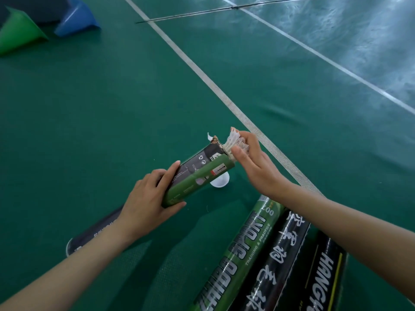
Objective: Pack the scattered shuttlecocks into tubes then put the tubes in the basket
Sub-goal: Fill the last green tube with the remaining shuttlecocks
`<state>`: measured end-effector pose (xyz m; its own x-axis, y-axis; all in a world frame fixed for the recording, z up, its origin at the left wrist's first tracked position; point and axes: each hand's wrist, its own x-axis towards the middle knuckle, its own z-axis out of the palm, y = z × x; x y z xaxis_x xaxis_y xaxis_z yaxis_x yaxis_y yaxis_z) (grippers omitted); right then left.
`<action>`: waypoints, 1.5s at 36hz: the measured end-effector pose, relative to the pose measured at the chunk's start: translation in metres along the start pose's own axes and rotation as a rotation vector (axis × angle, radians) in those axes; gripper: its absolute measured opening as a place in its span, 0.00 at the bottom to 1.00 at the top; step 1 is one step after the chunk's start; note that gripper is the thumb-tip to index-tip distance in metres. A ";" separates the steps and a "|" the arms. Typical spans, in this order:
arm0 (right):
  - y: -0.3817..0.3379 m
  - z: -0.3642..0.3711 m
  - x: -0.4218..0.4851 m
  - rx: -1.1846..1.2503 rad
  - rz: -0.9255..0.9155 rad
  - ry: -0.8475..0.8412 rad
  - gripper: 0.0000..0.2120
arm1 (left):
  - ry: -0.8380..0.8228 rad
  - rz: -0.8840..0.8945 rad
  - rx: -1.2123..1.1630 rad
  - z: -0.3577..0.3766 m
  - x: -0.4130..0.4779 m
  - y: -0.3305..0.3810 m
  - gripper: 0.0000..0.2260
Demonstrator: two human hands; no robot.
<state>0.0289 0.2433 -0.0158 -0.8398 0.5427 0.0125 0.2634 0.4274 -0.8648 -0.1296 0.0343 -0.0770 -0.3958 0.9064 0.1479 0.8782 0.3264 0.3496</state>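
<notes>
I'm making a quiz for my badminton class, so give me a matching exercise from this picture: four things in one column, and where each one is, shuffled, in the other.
Things:
1. short green and black cardboard tube
2. white feathered shuttlecock
3. round white plastic cap
4. blue plastic cone

Places:
A. on the floor under the held tube
B. far top left of the court
C. in the left hand
D. at the tube's torn mouth, in the right hand

Pairs: 1-C, 2-D, 3-A, 4-B
</notes>
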 end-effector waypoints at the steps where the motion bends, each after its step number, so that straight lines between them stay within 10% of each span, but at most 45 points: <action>1: -0.001 0.000 0.000 0.019 0.014 -0.007 0.18 | -0.004 0.004 0.005 0.000 0.001 0.000 0.38; 16: -0.001 0.023 0.000 0.180 0.094 -0.123 0.30 | -0.027 -0.001 0.028 0.005 0.004 0.003 0.40; 25: 0.014 0.018 0.016 0.231 0.223 0.157 0.09 | -0.057 -0.112 -0.009 0.009 0.009 0.006 0.42; 43: 0.038 0.010 0.017 0.412 0.397 -0.337 0.41 | -0.130 -0.051 0.134 0.018 0.009 0.002 0.41; 54: 0.042 0.022 0.036 0.468 0.474 -0.405 0.35 | -0.200 -0.124 0.124 0.025 0.006 0.002 0.41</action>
<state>-0.0003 0.2650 -0.0627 -0.8195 0.2461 -0.5176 0.4853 -0.1824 -0.8551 -0.1236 0.0471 -0.0986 -0.4521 0.8885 -0.0786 0.8575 0.4572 0.2362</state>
